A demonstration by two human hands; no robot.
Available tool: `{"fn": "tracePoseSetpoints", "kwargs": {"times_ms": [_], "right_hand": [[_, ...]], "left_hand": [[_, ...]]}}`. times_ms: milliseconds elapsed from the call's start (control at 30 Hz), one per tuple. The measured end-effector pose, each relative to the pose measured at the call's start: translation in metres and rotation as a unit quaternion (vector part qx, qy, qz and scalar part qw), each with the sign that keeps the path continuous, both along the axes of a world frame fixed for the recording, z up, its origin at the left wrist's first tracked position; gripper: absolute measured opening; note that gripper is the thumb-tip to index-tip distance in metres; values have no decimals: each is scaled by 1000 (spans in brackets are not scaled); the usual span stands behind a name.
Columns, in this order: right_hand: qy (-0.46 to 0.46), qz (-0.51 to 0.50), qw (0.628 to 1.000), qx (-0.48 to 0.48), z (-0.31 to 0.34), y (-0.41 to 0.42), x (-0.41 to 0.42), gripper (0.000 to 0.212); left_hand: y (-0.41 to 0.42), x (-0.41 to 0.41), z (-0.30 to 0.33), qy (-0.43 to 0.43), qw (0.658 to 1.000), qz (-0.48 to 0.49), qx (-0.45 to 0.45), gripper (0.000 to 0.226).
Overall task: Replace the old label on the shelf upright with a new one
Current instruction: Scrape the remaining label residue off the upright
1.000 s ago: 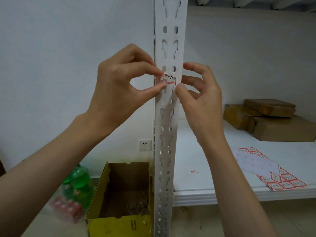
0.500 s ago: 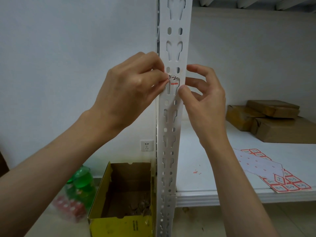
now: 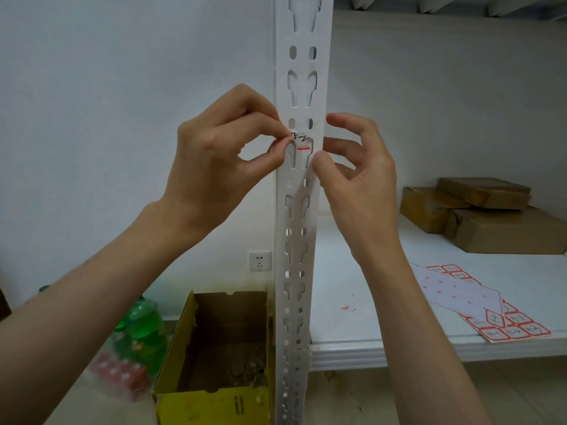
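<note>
A white slotted shelf upright [image 3: 299, 234] runs top to bottom through the middle of the view. On it, at hand height, sticks a small white label [image 3: 302, 140] with black handwriting and a red line under it. My left hand [image 3: 221, 157] pinches the label's left edge between thumb and forefinger. My right hand [image 3: 352, 167] has its thumb tip pressed on the upright's right side just below the label, fingers curled loosely behind. A sheet of red-bordered labels [image 3: 487, 308] lies on the white shelf [image 3: 399, 348] at the right.
Brown cardboard parcels [image 3: 491, 213] are stacked at the back right of the shelf. An open yellow cardboard box [image 3: 214, 357] stands on the floor left of the upright, with green bottles [image 3: 141, 329] beside it. A wall socket [image 3: 260, 261] sits low on the wall.
My left thumb and forefinger opened a ring again and now nip the label's left edge. The right thumb stays on the upright's right side. The view shifted slightly.
</note>
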State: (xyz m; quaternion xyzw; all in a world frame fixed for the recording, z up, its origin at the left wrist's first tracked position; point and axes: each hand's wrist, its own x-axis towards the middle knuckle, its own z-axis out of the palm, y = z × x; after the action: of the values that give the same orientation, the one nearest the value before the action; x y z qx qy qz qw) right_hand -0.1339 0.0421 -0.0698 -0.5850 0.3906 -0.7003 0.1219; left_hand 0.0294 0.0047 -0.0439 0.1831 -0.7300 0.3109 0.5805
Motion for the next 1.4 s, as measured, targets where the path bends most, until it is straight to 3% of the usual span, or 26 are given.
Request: {"fn": "tracePoseSetpoints", "kwargs": {"times_ms": [633, 800, 900, 1000, 1400], "right_hand": [[-3, 5, 1000, -8, -2, -1, 0, 36], [1, -55, 994, -92, 2, 4, 4, 21], [-11, 58, 994, -90, 10, 15, 3, 10], [-30, 134, 988, -66, 15, 23, 2, 16], [-100, 174, 980, 8, 19, 31, -14, 17]], "left_hand": [[8, 1, 7, 127, 980, -107, 112, 17], [20, -9, 0, 160, 971, -140, 111, 18], [26, -19, -4, 175, 965, -157, 112, 13], [31, -27, -10, 184, 956, -187, 132, 9], [38, -38, -18, 157, 942, -225, 195, 17]]}}
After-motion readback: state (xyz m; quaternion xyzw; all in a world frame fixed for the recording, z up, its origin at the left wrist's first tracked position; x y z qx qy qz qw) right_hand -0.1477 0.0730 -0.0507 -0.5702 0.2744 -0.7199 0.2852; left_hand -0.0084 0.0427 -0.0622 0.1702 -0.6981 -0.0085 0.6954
